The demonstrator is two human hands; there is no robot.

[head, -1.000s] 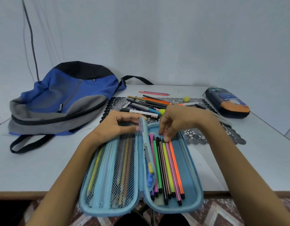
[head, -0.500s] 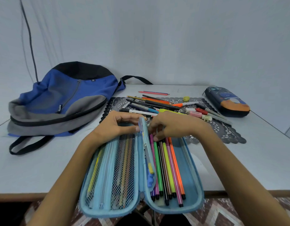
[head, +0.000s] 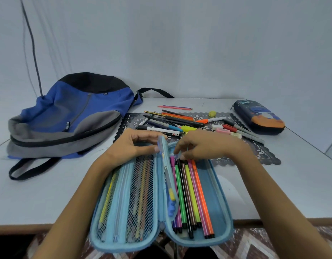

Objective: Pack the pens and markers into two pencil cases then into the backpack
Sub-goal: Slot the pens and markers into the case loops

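A: Hands, then: what is each grip doing?

B: The left hand (head: 131,144) pinches the far end of the divider flap (head: 166,165) of the open blue pencil case (head: 223,212) and stands it on edge. The right hand (head: 208,146) curls its fingers (head: 180,148) onto the far ends of the felt pens (head: 191,193) lying side by side in the case's right half. Whether that grip pinches one, I cannot tell.

A: And the rest?

B: Loose pens and markers (head: 170,124) lie on a lace mat (head: 264,156) just beyond the case. The dark pencil case (head: 260,116) sits closed at the bench's (head: 40,193) far right, the backpack (head: 68,116) at far left.
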